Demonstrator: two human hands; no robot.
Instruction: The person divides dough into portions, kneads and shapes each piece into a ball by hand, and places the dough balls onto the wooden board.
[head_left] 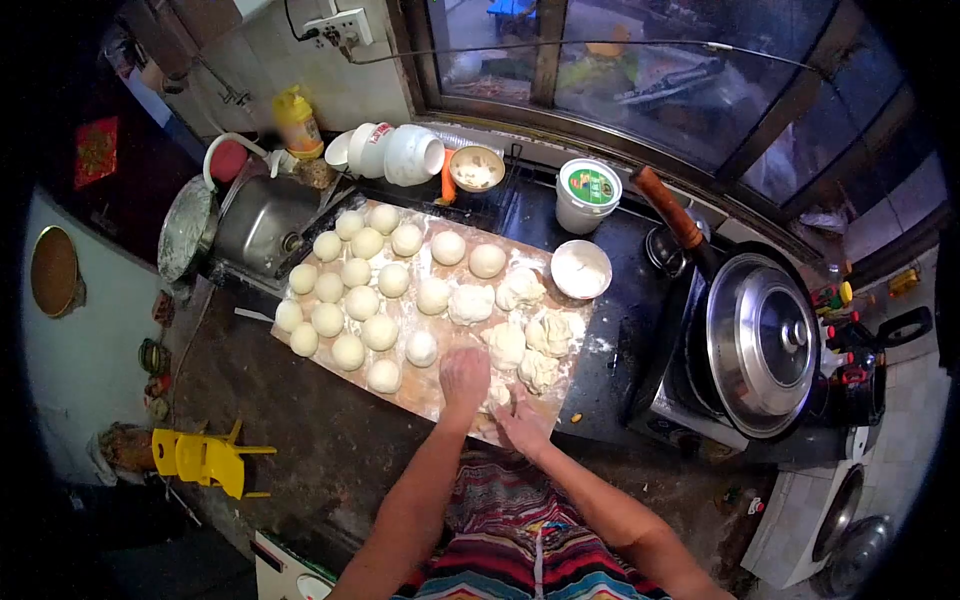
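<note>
A floured wooden board carries several smooth round dough balls on its left and centre. Rough dough lumps lie on its right part. My left hand is over the board near its front edge, just right of a round ball; its fingers are blurred and whatever is beneath them is hidden. My right hand touches a small piece of dough at the front edge, with its fingers partly spread around it.
Behind the board stand a bowl of flour, a white tub, a small bowl and white bowls. A sink is at the left. A lidded pan sits on the stove at the right. Yellow chairs stand lower left.
</note>
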